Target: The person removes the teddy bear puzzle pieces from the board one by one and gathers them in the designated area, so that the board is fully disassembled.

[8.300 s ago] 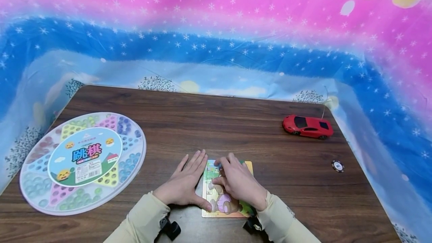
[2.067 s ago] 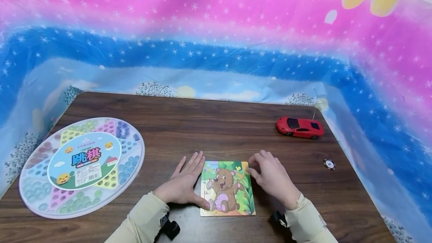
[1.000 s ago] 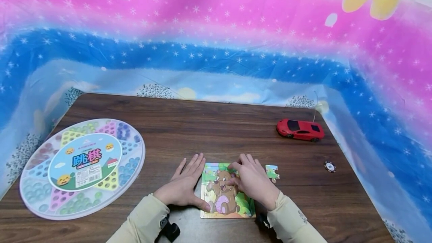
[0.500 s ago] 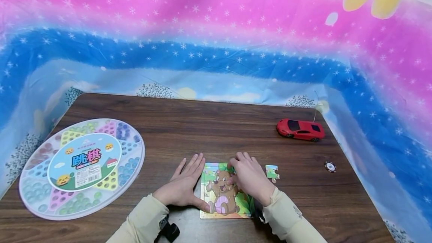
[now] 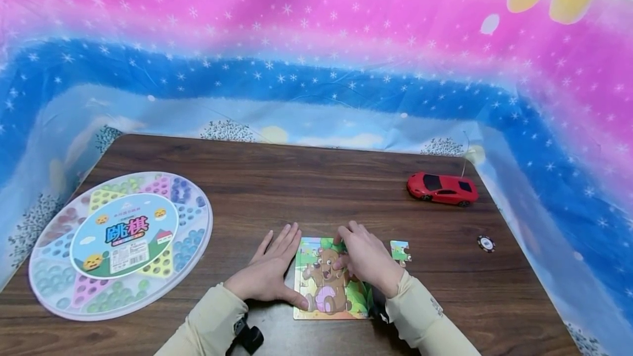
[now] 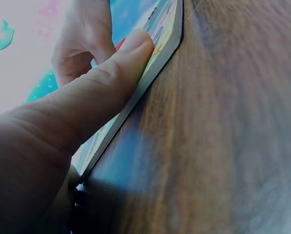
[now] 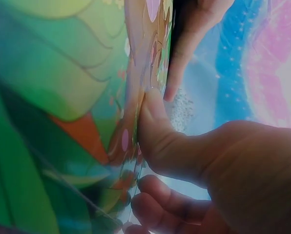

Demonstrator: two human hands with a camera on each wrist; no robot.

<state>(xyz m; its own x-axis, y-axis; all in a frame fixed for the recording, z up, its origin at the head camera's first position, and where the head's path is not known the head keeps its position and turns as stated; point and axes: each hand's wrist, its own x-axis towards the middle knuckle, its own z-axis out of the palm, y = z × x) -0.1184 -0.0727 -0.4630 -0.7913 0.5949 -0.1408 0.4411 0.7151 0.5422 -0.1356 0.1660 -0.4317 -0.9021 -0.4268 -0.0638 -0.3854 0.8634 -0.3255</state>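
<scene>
A square jigsaw puzzle with a cartoon bear lies flat in front of me. My left hand rests along its left side, fingers straight on the table and thumb on the lower left border; the left wrist view shows that thumb over the board's edge. Bent over the upper right part, my right hand holds thumb and fingers at a puzzle piece by the bear's head, mostly hidden. In the right wrist view, the thumb meets the picture surface. One loose puzzle piece lies right of this hand.
A round Chinese checkers set with marbles under a clear cover occupies the table's left side. A red toy car stands at the back right, with a black-and-white poker chip nearer. A patterned cloth hangs behind the table.
My right hand has moved from the puzzle's upper left to beyond its right side, then back over the upper right. A loose piece now shows on the table. The left hand stays put.
</scene>
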